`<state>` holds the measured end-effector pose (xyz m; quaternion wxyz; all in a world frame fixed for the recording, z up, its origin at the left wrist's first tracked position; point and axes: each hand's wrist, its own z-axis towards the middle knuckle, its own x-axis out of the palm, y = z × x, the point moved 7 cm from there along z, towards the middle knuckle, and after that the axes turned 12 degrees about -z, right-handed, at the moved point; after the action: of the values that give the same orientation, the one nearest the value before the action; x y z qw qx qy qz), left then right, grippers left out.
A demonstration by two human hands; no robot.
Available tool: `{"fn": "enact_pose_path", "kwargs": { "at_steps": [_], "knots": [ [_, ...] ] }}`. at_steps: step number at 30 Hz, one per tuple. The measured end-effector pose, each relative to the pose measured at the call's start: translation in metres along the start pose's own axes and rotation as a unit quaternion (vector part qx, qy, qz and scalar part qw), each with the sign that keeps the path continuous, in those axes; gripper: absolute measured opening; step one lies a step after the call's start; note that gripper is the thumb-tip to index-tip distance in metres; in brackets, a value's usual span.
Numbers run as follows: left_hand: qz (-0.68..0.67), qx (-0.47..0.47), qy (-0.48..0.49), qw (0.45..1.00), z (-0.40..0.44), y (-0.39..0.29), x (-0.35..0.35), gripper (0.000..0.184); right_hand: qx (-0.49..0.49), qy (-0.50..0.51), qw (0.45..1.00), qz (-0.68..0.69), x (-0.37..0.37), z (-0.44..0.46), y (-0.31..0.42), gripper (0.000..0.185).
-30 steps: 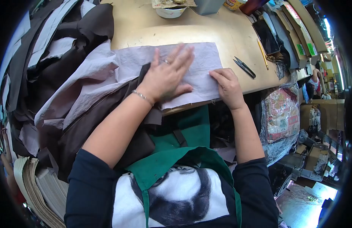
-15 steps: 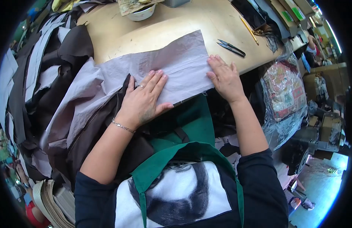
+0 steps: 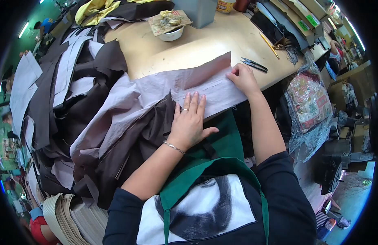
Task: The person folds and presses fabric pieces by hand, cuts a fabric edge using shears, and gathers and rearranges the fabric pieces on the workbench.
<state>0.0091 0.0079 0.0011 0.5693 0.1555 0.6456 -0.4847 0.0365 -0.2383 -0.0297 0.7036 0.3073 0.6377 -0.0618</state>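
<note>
Left hand [image 3: 188,125] lay flat on lilac cloth [image 3: 221,94], fingers slightly spread, likely to steady it; right hand [image 3: 243,80] pinched cloth's edge, likely for control.

Mauve fabric [image 3: 209,87], creased, across the tabletop edge [image 3: 274,83]

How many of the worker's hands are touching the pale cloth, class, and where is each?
2: the left hand has its fingers spread on the pale cloth; the right hand pinches its edge, near the snips. Neither is hidden.
</note>
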Motion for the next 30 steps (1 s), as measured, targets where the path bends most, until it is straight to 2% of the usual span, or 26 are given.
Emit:
{"fn": "enact_pose_path", "kwargs": {
  "at_steps": [3, 7, 10, 13, 14, 17, 18, 21, 24, 25, 26, 27, 28, 29, 30],
  "knots": [
    [0.082, 0.024, 0.011, 0.996, -0.002, 0.009, 0.015, 0.09, 0.059, -0.033, 0.998, 0.013, -0.01, -0.015, 0.005, 0.034],
    [0.058, 0.037, -0.014, 0.998, -0.003, 0.009, 0.015, 0.088, 0.116, 0.035, 0.992, 0.021, -0.003, -0.016, -0.002, 0.031],
    [0.067, 0.062, -0.026, 0.995, -0.004, 0.009, 0.012, 0.078, 0.103, -0.038, 0.993, -0.03, 0.0, -0.012, -0.004, 0.029],
    [0.048, 0.087, -0.057, 0.993, -0.008, 0.012, 0.01, 0.068, 0.107, -0.035, 0.991, 0.067, -0.007, -0.006, -0.01, 0.03],
    [0.032, 0.091, -0.064, 0.993, -0.01, 0.014, 0.01, 0.066, 0.13, 0.029, 0.986, 0.102, -0.005, -0.002, -0.014, 0.033],
    [0.0, 0.093, -0.07, 0.993, -0.01, 0.017, 0.007, 0.064, 0.07, -0.091, 0.99, -0.088, -0.031, -0.014, 0.011, 0.037],
    [-0.008, 0.092, -0.07, 0.993, -0.01, 0.017, 0.006, 0.063, 0.113, -0.024, 0.986, -0.117, -0.026, -0.016, 0.013, 0.04],
    [-0.026, 0.1, -0.08, 0.991, -0.01, 0.02, 0.006, 0.061, 0.103, 0.036, 0.988, -0.111, -0.01, -0.019, 0.01, 0.037],
    [-0.038, 0.122, -0.096, 0.987, -0.014, 0.019, -0.001, 0.049, 0.103, 0.084, 0.991, -0.019, -0.015, -0.018, 0.011, 0.031],
    [-0.121, 0.105, -0.091, 0.983, -0.014, 0.025, -0.007, 0.045, 0.074, 0.072, 0.994, 0.048, -0.019, -0.012, 0.012, 0.021],
    [-0.202, 0.089, -0.084, 0.972, -0.013, 0.032, -0.014, 0.041, 0.047, 0.106, 0.954, 0.277, -0.016, -0.009, 0.015, 0.014],
    [-0.283, 0.074, -0.074, 0.953, -0.013, 0.038, -0.016, 0.037, 0.019, 0.164, 0.899, 0.406, -0.036, -0.019, 0.05, 0.009],
    [-0.429, 0.101, -0.18, 0.88, -0.017, 0.048, -0.028, 0.022, -0.065, 0.174, 0.865, 0.466, -0.055, -0.019, 0.077, 0.024],
    [-0.556, -0.007, -0.152, 0.817, -0.024, 0.057, -0.045, 0.013, -0.117, 0.159, 0.803, 0.562, -0.076, -0.032, 0.116, 0.031],
    [-0.714, -0.03, -0.195, 0.672, -0.03, 0.071, -0.057, 0.013, -0.169, 0.14, 0.726, 0.652, -0.095, -0.044, 0.154, 0.039]
  ]
}}
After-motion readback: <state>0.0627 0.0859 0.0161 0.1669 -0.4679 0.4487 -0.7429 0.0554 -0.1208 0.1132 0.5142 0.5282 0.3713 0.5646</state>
